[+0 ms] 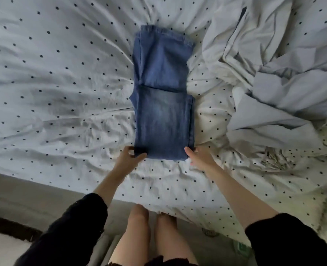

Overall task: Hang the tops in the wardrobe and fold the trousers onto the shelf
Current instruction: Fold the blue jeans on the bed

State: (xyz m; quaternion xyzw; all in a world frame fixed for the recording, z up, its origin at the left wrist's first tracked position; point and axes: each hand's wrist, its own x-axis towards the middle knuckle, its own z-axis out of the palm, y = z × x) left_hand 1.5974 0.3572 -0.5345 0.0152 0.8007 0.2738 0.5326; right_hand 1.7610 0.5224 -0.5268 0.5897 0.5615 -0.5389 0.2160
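White bedding with small dark dots is spreading under everything, wrinkled, and the folded blue jeans are lying lengthwise at its middle, one layer doubled over another with a crease across the centre. I am pinching the near left corner of the jeans with my left hand, thumb on top, fingers curling beneath. My right hand is gripping the near right corner, though its fingers are perhaps tucked underneath; I cannot see them clearly. A rumpled plain pale duvet is bunching on the right, just beside the jeans. My black sleeves are pushed up my forearms.
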